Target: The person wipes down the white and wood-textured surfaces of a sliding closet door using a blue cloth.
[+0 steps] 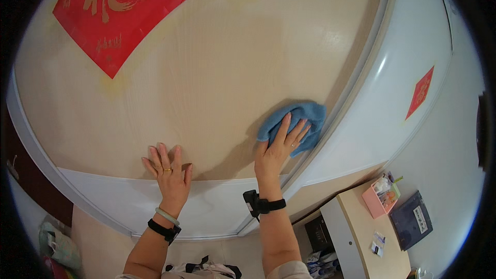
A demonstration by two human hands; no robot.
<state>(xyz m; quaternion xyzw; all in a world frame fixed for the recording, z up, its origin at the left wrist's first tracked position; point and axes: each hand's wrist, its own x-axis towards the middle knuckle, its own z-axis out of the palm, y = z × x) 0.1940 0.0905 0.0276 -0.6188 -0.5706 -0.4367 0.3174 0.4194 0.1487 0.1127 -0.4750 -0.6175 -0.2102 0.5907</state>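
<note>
My right hand (273,155) presses a bunched blue cloth (312,114) flat against the light wood-grain door panel (217,85), close to its right edge. The cloth spreads out beyond my fingertips. My left hand (169,174) rests on the same panel, lower and to the left, with its fingers apart and nothing in it. It lies just above the white lower panel (193,205). Black straps with small devices are on both wrists.
A red diamond-shaped paper with gold characters (128,15) is stuck at upper left. On the right, a white panel (360,124) bears a smaller red paper (420,93). A cabinet (372,236) at lower right carries a pink box (376,201) and a dark folder (411,221).
</note>
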